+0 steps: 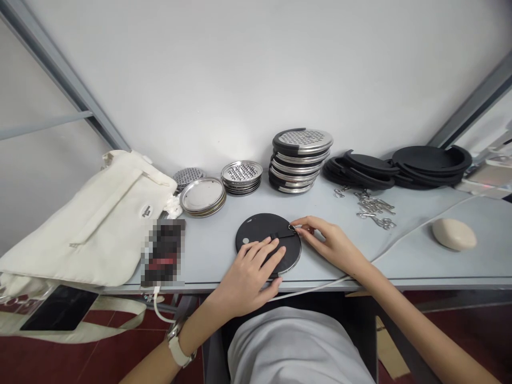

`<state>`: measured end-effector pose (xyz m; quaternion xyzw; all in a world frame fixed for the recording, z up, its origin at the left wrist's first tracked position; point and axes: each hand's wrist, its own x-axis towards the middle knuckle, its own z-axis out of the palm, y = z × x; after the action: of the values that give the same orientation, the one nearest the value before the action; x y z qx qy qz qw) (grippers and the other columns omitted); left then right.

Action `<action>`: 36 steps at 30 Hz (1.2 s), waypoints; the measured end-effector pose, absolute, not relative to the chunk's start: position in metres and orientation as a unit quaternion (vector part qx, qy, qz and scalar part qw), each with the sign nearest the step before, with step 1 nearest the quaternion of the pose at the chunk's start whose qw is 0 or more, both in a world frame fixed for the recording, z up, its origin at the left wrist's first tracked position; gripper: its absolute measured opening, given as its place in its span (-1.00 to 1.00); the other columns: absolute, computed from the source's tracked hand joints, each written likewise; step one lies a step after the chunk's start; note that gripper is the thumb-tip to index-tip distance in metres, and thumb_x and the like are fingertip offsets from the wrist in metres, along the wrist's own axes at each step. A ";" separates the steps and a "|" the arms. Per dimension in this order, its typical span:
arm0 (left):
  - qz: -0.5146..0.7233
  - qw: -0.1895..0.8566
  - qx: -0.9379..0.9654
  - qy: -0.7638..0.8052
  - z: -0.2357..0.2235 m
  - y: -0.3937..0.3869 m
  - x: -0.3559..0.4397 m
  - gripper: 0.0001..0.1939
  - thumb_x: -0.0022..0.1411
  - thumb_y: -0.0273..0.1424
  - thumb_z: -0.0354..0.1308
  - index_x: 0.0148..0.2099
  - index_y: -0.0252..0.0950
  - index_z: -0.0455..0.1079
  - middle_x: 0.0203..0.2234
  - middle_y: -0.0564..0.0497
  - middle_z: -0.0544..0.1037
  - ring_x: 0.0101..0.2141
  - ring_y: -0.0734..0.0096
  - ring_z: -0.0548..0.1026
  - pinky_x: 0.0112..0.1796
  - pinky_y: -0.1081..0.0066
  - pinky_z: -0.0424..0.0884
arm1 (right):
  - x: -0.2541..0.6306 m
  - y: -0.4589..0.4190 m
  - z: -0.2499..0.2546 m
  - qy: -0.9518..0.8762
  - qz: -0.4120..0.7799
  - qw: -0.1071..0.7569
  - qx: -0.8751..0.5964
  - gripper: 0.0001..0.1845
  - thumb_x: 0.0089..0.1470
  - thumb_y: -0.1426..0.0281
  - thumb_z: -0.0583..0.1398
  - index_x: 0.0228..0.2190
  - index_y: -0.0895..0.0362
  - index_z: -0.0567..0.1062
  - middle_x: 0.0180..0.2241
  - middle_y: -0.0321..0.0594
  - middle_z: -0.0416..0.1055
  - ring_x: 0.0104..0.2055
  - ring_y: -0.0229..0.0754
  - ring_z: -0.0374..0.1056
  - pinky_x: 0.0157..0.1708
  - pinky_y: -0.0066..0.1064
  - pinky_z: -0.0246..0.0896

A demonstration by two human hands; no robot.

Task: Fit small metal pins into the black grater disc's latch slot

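Note:
A round black disc (256, 228) with a thin metal edge lies flat near the table's front. My left hand (254, 272) rests on it, fingers spread over the surface, thumb by the near rim. At the disc's right edge my right hand (320, 237) pinches a small metal ring (292, 228) between thumb and forefinger. Behind the disc stands a tall stack of round metal graters with black rims (303, 160). Left of that are a shorter stack of grater discs (241, 177) and a pile of plain metal discs (202, 196).
Black round holders (362, 169) and more black rings (430, 165) are piled at the back right. Loose metal hooks (376, 208) lie before them. A white cable (404, 234) crosses the table near a cream rounded object (454, 234). A white bag (92, 224) and blurred phone (164, 253) sit left.

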<state>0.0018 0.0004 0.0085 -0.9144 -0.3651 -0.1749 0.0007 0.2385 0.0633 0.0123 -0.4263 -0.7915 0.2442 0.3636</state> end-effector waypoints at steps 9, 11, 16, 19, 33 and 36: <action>-0.172 0.002 -0.915 -0.365 0.008 0.001 0.001 -0.48 0.35 -0.33 -0.02 0.31 -0.35 0.11 0.25 -0.14 0.21 0.26 0.16 0.10 0.17 0.11 0.11 | 0.239 0.062 0.011 -0.794 0.257 0.347 -0.428 -0.69 0.25 0.30 0.07 -0.03 0.10 0.45 -0.29 -0.14 0.56 -0.27 -0.10 0.48 -0.22 -0.29 0.37; -0.173 0.004 -0.915 -0.364 0.008 0.001 0.002 -0.48 0.35 -0.33 -0.01 0.31 -0.35 0.11 0.25 -0.14 0.22 0.26 0.16 0.10 0.16 0.11 0.12 | 0.240 0.062 0.011 -0.794 0.263 0.344 -0.426 -0.68 0.25 0.30 0.08 -0.01 0.10 0.44 -0.30 -0.15 0.55 -0.28 -0.11 0.47 -0.20 -0.29 0.36; -0.176 0.004 -0.915 -0.363 0.008 0.000 0.002 -0.48 0.35 -0.33 -0.02 0.31 -0.35 0.11 0.25 -0.14 0.22 0.26 0.17 0.10 0.16 0.12 0.13 | 0.240 0.063 0.012 -0.793 0.273 0.337 -0.427 -0.69 0.25 0.32 0.09 -0.02 0.10 0.45 -0.25 -0.13 0.52 -0.25 -0.12 0.44 -0.18 -0.30 0.33; -0.173 0.002 -0.916 -0.363 0.008 0.000 0.001 -0.48 0.35 -0.33 -0.03 0.31 -0.35 0.10 0.25 -0.14 0.22 0.26 0.16 0.09 0.16 0.11 0.13 | 0.240 0.064 0.012 -0.796 0.276 0.335 -0.422 -0.70 0.26 0.31 0.08 -0.02 0.09 0.45 -0.26 -0.15 0.49 -0.25 -0.14 0.41 -0.20 -0.33 0.31; -0.174 0.003 -0.916 -0.363 0.008 0.001 0.001 -0.48 0.35 -0.33 -0.02 0.30 -0.35 0.12 0.25 -0.13 0.21 0.26 0.17 0.09 0.17 0.12 0.11 | 0.240 0.066 0.010 -0.813 0.259 0.329 -0.405 -0.73 0.27 0.33 0.05 -0.06 0.11 0.43 -0.29 -0.16 0.42 -0.34 -0.16 0.34 -0.29 -0.35 0.25; -0.176 0.004 -0.915 -0.362 0.007 0.001 0.001 -0.49 0.35 -0.33 -0.02 0.30 -0.35 0.12 0.25 -0.13 0.21 0.26 0.17 0.09 0.17 0.12 0.11 | 0.240 0.066 0.009 -0.813 0.254 0.328 -0.409 -0.74 0.27 0.34 0.05 -0.07 0.12 0.42 -0.31 -0.16 0.43 -0.34 -0.16 0.35 -0.31 -0.36 0.25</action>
<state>0.0012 0.0010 0.0075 -0.9155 -0.3620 -0.1757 0.0039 0.2400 0.0660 0.0091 -0.4090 -0.8129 0.2541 0.3278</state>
